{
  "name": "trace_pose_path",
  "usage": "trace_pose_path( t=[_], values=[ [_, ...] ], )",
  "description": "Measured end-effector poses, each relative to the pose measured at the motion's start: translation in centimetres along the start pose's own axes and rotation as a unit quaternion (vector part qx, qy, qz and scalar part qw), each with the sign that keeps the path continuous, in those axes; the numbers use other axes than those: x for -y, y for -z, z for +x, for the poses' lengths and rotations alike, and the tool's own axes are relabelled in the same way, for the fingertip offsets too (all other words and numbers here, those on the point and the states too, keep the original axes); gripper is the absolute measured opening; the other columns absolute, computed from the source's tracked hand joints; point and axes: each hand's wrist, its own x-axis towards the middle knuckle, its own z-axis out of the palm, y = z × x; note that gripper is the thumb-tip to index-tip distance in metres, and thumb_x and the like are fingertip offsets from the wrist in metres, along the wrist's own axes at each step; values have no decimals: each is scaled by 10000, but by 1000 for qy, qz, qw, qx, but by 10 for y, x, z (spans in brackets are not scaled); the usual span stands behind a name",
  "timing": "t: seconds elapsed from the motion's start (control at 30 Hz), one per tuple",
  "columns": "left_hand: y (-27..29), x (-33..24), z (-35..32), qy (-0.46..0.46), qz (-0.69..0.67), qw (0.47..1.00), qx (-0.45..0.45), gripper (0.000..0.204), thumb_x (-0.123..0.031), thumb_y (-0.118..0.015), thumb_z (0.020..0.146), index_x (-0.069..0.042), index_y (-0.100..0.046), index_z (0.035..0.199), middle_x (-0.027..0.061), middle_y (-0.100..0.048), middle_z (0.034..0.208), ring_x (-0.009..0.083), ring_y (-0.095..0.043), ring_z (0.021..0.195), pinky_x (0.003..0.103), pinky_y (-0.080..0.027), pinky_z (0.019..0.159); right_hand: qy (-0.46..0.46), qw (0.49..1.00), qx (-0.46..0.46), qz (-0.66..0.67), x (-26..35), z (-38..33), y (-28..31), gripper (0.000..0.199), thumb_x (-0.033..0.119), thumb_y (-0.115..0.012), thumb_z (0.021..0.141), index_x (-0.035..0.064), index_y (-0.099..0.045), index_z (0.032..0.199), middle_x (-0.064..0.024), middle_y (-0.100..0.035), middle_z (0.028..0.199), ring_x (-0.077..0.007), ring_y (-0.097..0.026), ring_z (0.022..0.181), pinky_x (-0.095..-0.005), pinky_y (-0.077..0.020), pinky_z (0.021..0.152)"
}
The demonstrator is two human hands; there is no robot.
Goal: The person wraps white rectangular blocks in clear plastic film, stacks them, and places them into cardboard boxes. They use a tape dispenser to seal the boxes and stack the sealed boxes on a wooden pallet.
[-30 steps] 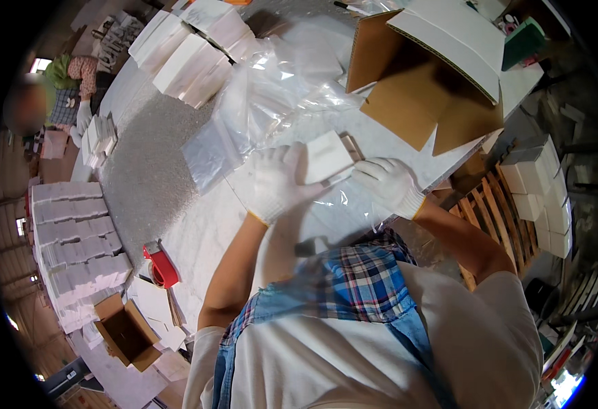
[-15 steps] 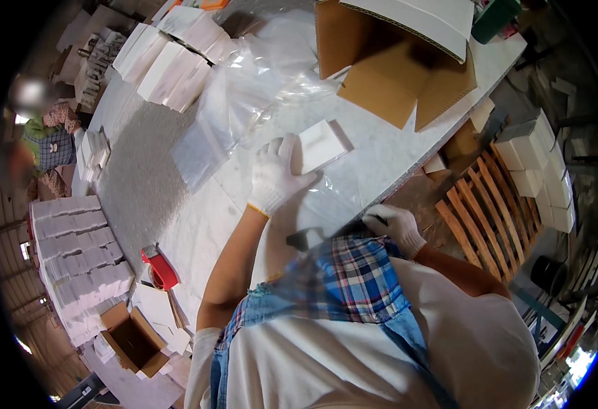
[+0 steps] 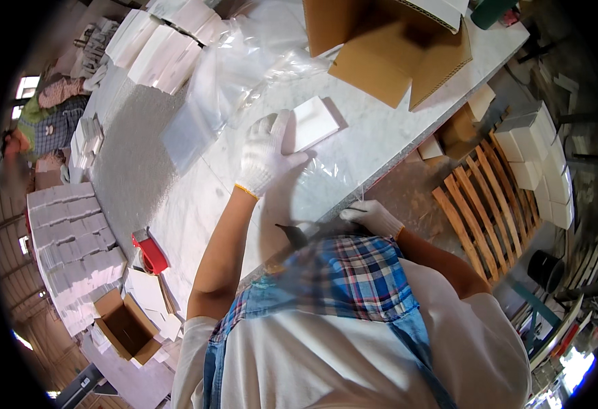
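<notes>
My left hand (image 3: 263, 155), in a white knit glove, grips the left end of a flat white rectangular block (image 3: 315, 125) on the tabletop, thumb on the near side and fingers on the far side. Clear plastic film (image 3: 327, 173) lies crinkled beside the block's near side and runs towards the table edge. My right hand (image 3: 375, 218), also gloved, is just off that edge in front of my plaid apron. Its fingers are closed, and a thin clear strand of the film shows at their tips. A small dark shape there is too unclear to name.
An open cardboard box (image 3: 387, 58) stands at the far right. Clear plastic sheets (image 3: 210, 102) and white stacks (image 3: 162, 54) lie beyond my left hand. A red tape dispenser (image 3: 150, 253) and small open carton (image 3: 127, 328) are left. Right of the table stands a wooden pallet (image 3: 480, 204).
My right hand has moved slightly left towards the table edge, and a clear strand now shows at its fingers. My left hand stays on the block; the whole view has shifted a little.
</notes>
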Motion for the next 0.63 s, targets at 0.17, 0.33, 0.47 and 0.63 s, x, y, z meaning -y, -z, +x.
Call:
trace_pose_path(
  t=[0.17,0.33,0.47,0.63],
  values=[
    [22,11,-29,9,-19,996,-87,576,-241,-730,849,-111,-576,1388,235,-544,1417,445,-507,1300,496,-448,1078,-18,997,71,-11,33,-28,4,325,293,-731,944,-14,-759,1048,-42,-733,935,-99,-616,877,-261,-507,786],
    [16,27,-80,72,69,994,-48,639,-87,-681,844,-158,-502,1454,231,-454,1501,486,-438,1360,512,-438,1095,73,990,124,9,93,-52,5,263,266,-716,971,9,-766,999,-18,-693,812,-67,-571,717,-220,-462,659],
    [15,-11,-78,58,94,993,-49,693,-135,-702,839,-192,-467,1489,231,-422,1530,476,-430,1367,500,-443,1092,60,974,182,121,121,-42,15,198,172,-669,975,-14,-736,993,-57,-688,806,-94,-537,606,-229,-433,556],
    [-43,26,-63,79,-318,934,-142,778,-273,-776,782,-213,-481,1499,196,-435,1535,438,-432,1381,541,-412,1110,109,964,112,217,209,-41,-7,202,224,-675,991,27,-678,1037,-62,-687,796,-136,-638,727,-286,-547,798]
  ],
)
